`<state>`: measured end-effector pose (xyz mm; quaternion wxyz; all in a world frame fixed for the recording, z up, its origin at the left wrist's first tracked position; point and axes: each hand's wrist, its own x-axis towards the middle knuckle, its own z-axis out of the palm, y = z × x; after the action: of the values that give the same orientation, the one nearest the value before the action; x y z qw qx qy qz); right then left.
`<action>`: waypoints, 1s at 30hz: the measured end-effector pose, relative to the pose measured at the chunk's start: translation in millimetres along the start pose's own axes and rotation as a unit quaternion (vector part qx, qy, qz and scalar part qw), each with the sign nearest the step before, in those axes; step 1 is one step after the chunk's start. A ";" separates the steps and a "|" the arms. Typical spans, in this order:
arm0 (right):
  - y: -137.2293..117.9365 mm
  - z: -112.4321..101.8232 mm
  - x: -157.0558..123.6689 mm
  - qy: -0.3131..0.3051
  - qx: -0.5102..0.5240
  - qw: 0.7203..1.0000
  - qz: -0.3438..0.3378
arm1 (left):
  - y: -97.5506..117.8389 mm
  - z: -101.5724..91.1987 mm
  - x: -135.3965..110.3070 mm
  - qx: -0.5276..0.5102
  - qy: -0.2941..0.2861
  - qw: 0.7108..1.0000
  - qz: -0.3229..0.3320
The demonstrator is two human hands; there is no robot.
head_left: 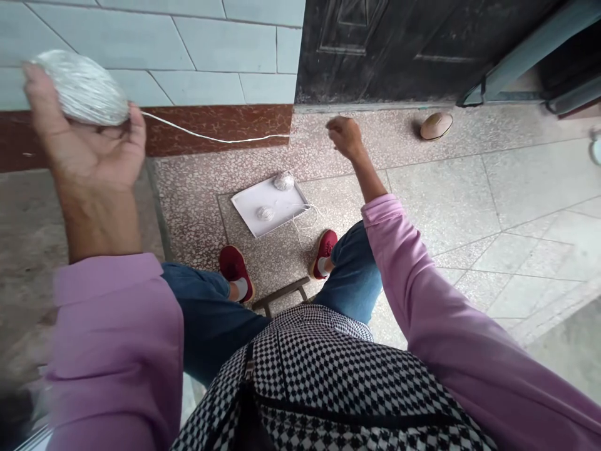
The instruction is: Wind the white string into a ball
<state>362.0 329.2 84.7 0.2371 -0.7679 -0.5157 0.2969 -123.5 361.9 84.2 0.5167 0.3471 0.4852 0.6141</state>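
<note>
My left hand (pixel 89 141) is raised at the upper left, fingers wrapped round a large ball of white thread (pixel 79 88). A white strand (pixel 211 136) runs from that ball rightward across the wall toward my right hand (pixel 345 134). My right hand is closed in a pinch, held out over the floor, apparently on the strand's end. Below, a white board (pixel 248 210) lies on the floor between my feet, with two smaller thread balls (pixel 283 181) (pixel 265 213) on it and loose thread (pixel 305 222) trailing off its right edge.
I sit on a low stool (pixel 282 294), red shoes (pixel 235 266) on a speckled floor. A tiled wall with a red-brown skirting (pixel 220 122) is ahead, a dark door (pixel 399 50) to its right. An oval tan object (pixel 436 125) lies by the door.
</note>
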 end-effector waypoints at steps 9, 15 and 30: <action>-77.5 104.9 -55.8 -0.289 0.303 0.877 -0.237 | -16.5 90.4 -57.0 -0.036 -0.165 0.979 -0.113; -93.3 118.5 -87.9 -0.267 0.223 0.916 -0.199 | -17.6 94.4 -65.7 -0.032 -0.139 0.987 -0.081; -87.5 49.4 -77.7 -0.104 0.135 0.928 -0.333 | -38.6 95.5 -84.3 0.147 -0.217 0.965 -0.031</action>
<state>247.7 290.7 124.7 0.3686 -0.4779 -0.7185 0.3457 -4.4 302.4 81.3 0.5717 0.5286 0.4570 0.4300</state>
